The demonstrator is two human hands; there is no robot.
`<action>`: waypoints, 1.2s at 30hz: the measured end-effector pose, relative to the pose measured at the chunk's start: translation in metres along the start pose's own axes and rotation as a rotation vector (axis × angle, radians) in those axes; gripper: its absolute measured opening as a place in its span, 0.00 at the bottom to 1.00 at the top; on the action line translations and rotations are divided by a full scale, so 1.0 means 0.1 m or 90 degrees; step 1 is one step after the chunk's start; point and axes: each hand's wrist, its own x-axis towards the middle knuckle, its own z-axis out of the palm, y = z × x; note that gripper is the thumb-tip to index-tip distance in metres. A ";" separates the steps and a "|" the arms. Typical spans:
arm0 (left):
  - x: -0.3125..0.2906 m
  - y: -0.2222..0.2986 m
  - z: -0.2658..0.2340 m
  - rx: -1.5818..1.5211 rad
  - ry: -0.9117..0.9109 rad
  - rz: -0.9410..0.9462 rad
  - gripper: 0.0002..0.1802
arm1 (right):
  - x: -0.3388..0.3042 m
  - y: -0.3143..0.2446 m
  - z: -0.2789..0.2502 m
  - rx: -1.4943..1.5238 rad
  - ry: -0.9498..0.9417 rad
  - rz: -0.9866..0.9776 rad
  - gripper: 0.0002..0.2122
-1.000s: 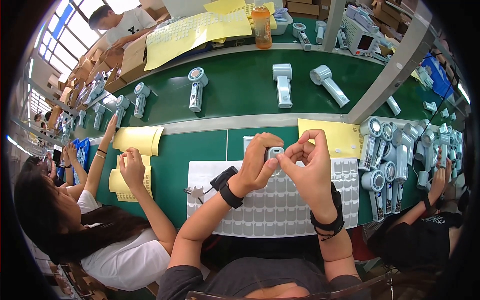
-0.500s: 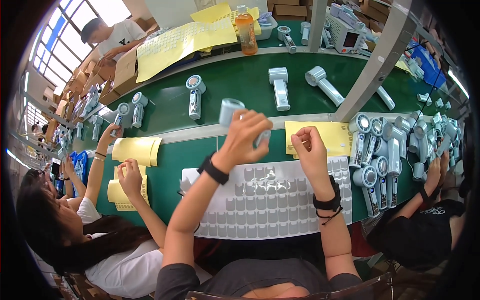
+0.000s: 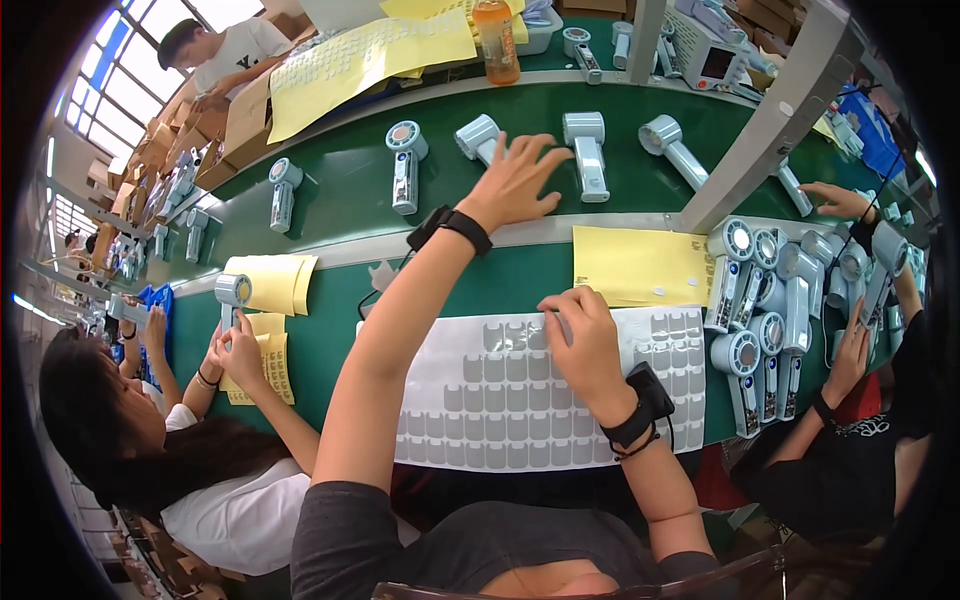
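5 handheld fans on belt. Left hand now spread open, fan released; right hand flat on sticker sheet.

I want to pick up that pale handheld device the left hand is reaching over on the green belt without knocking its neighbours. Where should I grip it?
Probably by the round head end of the pale device, coming from above and the near side, as the left hand does. It lies flat and tilted on the green belt; its handle is hidden under the fingers, and the upright-lying device sits close on its right.
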 end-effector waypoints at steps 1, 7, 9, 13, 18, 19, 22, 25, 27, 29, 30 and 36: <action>0.04 0.06 0.01 -0.027 -0.011 0.012 0.24 | -0.01 -0.03 0.01 0.005 0.000 -0.016 0.04; 0.30 0.16 0.26 -0.081 -0.102 0.088 0.29 | -0.07 -0.18 0.19 -0.026 -0.035 -0.075 0.05; 0.37 0.17 0.31 -0.070 -0.081 0.095 0.29 | -0.07 -0.22 0.23 -0.065 -0.039 -0.098 0.06; 0.55 0.24 0.38 0.004 -0.102 0.164 0.27 | -0.10 -0.23 0.26 -0.028 -0.053 -0.082 0.08; 0.68 0.26 0.32 0.131 -0.054 0.231 0.24 | -0.12 -0.24 0.29 -0.034 -0.035 -0.078 0.08; 0.67 0.21 0.28 0.065 -0.016 0.162 0.23 | -0.15 -0.23 0.31 -0.056 -0.031 -0.093 0.08; 0.61 0.11 0.10 -0.060 0.057 0.020 0.20 | -0.18 -0.24 0.35 -0.093 -0.026 -0.126 0.07; 0.51 0.17 -0.18 -0.589 0.275 -0.228 0.19 | -0.15 -0.26 0.33 -0.014 -0.027 -0.085 0.07; 0.36 0.20 -0.45 -0.653 0.332 -0.267 0.20 | -0.12 -0.25 0.34 0.007 -0.035 -0.077 0.07; 0.15 0.24 -0.65 -0.721 0.387 -0.307 0.23 | -0.12 -0.24 0.37 0.041 -0.053 -0.055 0.07; 0.04 0.24 -0.74 -0.798 0.396 -0.299 0.23 | -0.13 -0.26 0.37 0.042 -0.053 -0.056 0.07; -0.66 0.45 -0.92 -0.839 0.309 -0.287 0.25 | -0.08 -0.57 0.07 0.365 -0.143 0.137 0.04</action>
